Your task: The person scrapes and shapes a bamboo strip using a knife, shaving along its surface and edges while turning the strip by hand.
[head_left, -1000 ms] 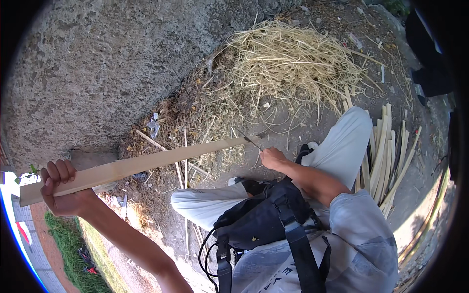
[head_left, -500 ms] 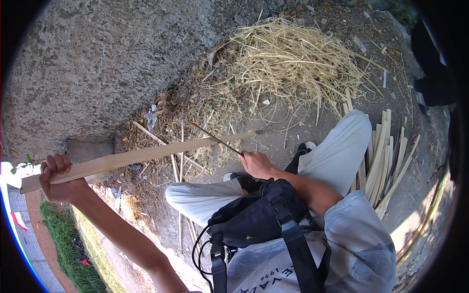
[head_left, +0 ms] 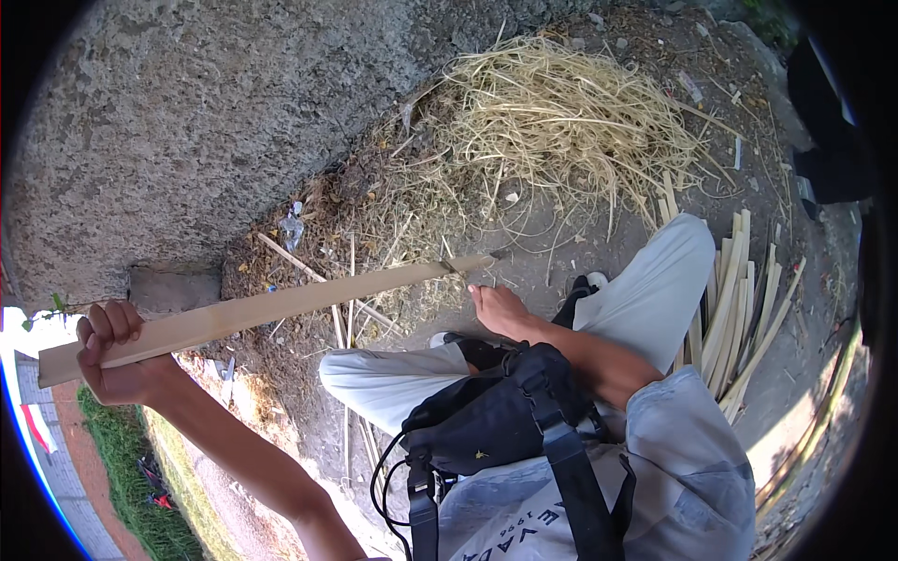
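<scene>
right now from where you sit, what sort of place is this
Probably an informal outdoor work spot: bare dirt ground, a heap of thin pale shavings and a patch of green grass suggest it.

1. Compared with half a second ago, the right hand (head_left: 502, 310) has moved rightward, toward the far end of the pale strip (head_left: 271, 306).
2. The thin dark blade (head_left: 454, 270) now meets the strip nearer that end and appears shorter.

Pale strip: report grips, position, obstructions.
Left grip around pale strip near its left end. Right grip holds dark tool across it, near right end. Loose sticks pass beneath.
</scene>
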Motion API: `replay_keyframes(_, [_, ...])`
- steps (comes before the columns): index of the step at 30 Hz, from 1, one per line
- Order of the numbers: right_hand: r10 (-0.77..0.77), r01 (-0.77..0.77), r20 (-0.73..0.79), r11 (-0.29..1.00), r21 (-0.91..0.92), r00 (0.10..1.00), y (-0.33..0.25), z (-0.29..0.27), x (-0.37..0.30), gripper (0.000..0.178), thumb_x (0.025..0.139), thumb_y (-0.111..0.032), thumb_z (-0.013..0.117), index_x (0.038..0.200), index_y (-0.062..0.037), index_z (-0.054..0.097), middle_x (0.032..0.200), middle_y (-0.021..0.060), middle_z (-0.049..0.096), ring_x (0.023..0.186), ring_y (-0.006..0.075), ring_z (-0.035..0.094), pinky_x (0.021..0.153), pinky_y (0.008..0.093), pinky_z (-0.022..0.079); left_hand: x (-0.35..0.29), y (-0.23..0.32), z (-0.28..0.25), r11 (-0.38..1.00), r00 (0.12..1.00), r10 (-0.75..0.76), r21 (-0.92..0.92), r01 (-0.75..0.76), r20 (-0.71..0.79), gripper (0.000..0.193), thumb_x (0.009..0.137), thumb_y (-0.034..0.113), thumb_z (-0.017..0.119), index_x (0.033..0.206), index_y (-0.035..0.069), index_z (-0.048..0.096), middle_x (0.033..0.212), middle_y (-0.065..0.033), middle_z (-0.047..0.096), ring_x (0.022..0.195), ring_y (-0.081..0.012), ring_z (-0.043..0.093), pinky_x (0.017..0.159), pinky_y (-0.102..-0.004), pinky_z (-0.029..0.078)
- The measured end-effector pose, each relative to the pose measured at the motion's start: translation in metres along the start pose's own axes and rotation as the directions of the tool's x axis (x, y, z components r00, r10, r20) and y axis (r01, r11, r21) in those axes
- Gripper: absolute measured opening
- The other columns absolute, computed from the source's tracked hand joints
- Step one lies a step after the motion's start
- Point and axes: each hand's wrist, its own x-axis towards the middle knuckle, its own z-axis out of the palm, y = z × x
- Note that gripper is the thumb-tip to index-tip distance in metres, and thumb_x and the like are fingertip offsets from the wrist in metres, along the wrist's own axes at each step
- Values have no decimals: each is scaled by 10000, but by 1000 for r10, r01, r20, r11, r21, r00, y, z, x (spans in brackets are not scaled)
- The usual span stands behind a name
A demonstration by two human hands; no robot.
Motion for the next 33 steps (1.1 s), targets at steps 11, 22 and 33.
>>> replay_keyframes(11, [-26, 25, 36, 1000, 12, 999, -26, -5, 2, 427, 1019, -303, 372, 940, 22, 638, 748, 256, 643, 735, 460, 629, 665, 531, 518, 1, 6, -14, 988, 979, -56, -131, 83, 196, 267, 683, 46, 497, 689, 133, 245, 668, -3, 218, 577, -118, 205, 545, -286, 225])
replay_keyframes(22, [-57, 62, -60, 996, 70, 997, -13, 8, -6, 472, 1023, -356, 331, 951, 9, 621, 750, 285, 639, 743, 471, 633, 680, 555, 508, 5, 1, -14, 994, 994, -77, -67, 82, 82, 259, 694, 50, 492, 689, 131, 246, 666, -4, 217, 580, -119, 214, 539, -282, 231])
replay_keyframes(33, [-141, 171, -168, 969, 181, 976, 12, 24, -8, 484, 1019, -325, 343, 863, 21, 643, 827, 297, 640, 819, 484, 616, 750, 523, 491, 5, 0, 2, 999, 999, -44, -5, 44, 4, 243, 708, 53, 465, 688, 131, 236, 655, -9, 209, 575, -122, 220, 521, -276, 236])
